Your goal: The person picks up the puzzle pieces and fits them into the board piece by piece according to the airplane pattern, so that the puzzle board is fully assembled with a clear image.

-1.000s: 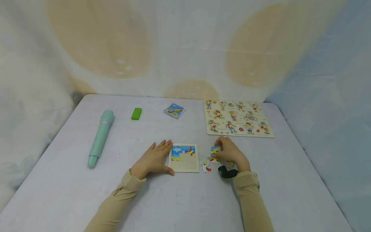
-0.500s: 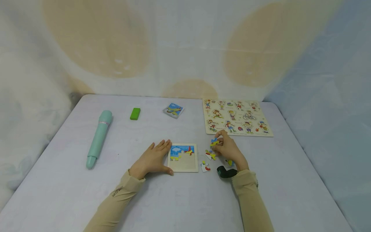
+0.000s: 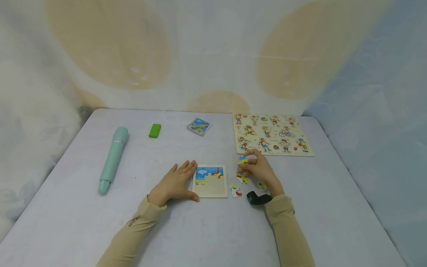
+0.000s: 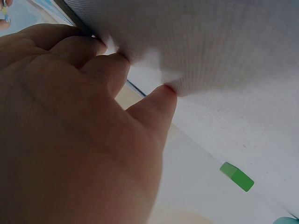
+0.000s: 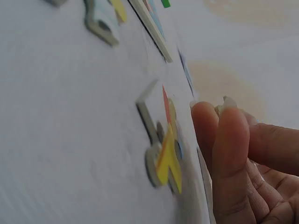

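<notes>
The square wooden puzzle frame has pieces along its top and left side and bare wood at lower right. Against its left edge rests my left hand, fingers spread, thumb near the lower left corner. Right of the frame, my right hand pinches a blue and yellow piece between fingers and thumb; in the right wrist view only a bit of it shows past the fingertips. Below that hand lies a red, white and yellow piece. Nearer the frame is a white piece with red; another yellow piece lies under the wrist.
A board with small figures lies at the back right. At the back are a picture card or packet and a green block. A mint-green microphone-shaped object lies at left. Something black is at my right wrist.
My right hand has moved up and slightly left, lifting the blue and yellow piece off the pieces beside it and shifting it toward the frame. The left hand stays at the frame's edge.
</notes>
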The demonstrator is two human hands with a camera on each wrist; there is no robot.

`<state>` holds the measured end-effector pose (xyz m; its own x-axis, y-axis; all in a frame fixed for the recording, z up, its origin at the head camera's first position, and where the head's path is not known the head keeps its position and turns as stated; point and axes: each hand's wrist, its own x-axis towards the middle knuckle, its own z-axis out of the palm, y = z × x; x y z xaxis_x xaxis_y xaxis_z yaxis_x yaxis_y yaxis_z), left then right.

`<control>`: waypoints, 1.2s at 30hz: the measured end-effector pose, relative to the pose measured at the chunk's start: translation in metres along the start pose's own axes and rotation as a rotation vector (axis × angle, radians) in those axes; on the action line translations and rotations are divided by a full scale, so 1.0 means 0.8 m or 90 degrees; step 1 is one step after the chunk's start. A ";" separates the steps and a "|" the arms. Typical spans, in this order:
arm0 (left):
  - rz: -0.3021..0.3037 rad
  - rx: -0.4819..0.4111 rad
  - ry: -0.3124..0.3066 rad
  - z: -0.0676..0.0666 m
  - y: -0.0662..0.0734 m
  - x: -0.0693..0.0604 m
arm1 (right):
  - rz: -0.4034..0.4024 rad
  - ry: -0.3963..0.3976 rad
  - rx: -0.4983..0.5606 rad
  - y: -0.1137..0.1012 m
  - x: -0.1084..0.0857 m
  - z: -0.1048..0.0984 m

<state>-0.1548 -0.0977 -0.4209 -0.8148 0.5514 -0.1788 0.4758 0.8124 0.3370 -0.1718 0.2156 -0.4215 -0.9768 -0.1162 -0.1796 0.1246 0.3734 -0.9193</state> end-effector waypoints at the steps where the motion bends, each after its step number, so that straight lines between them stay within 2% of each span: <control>1: 0.001 0.000 0.001 0.000 0.000 0.000 | -0.003 -0.011 0.007 0.000 0.000 0.002; 6: 0.002 0.005 0.002 0.001 0.000 0.000 | 0.007 -0.055 0.022 -0.002 0.000 0.012; 12: 0.000 0.002 0.002 0.000 0.000 0.000 | 0.039 -0.072 0.013 -0.003 0.002 0.022; 19: -0.005 0.000 -0.004 -0.002 0.002 -0.001 | 0.025 -0.111 0.024 -0.008 0.001 0.034; 28: -0.012 0.003 -0.010 -0.001 0.001 0.000 | 0.024 -0.093 -0.029 -0.017 0.000 0.057; 36: -0.010 -0.005 -0.008 0.000 -0.001 0.001 | 0.028 -0.096 -0.037 -0.023 -0.002 0.080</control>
<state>-0.1559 -0.0978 -0.4211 -0.8181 0.5410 -0.1951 0.4606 0.8195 0.3409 -0.1618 0.1499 -0.4264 -0.9331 -0.2328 -0.2742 0.1529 0.4334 -0.8882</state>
